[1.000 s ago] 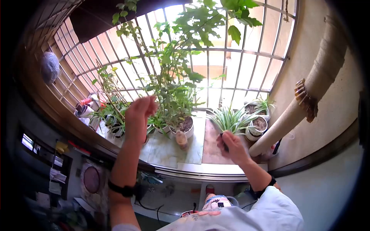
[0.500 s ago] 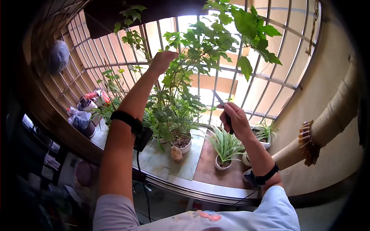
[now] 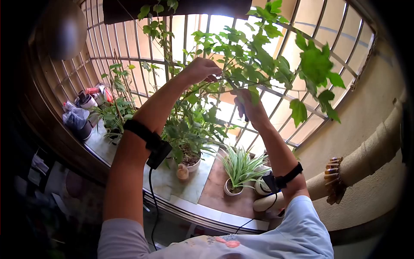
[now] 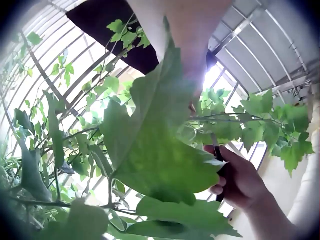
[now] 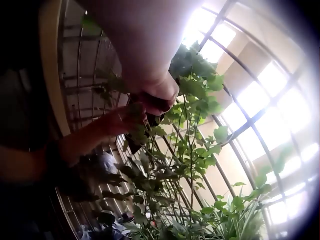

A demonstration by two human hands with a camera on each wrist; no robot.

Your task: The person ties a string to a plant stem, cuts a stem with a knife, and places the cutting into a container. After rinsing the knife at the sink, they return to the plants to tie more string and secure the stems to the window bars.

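Note:
In the head view, my left hand [image 3: 202, 71] is raised among the leaves of a tall potted plant [image 3: 258, 56], fingers curled at a branch [image 4: 235, 119] that runs off to the right. My right hand [image 3: 250, 108] is just below and right of it, gripping the dark handle of a knife [image 4: 217, 152]. Its blade points up toward the branch, close to my left fingertips. A large leaf [image 4: 155, 145] fills the middle of the left wrist view and hides most of my left hand. The right wrist view shows both hands close together, in shadow.
Metal window bars [image 3: 129, 58] stand behind the plants. A spider plant [image 3: 243, 168] and a small brown object [image 3: 182, 172] sit on the ledge. At the right runs a thick wrapped pipe [image 3: 366, 151]; at the left, a rounded bundle [image 3: 64, 32] hangs.
Both hands have risen into the foliage. My right hand has brought the knife up and left to the branch beside my left hand. The leafy branch has shifted right and down.

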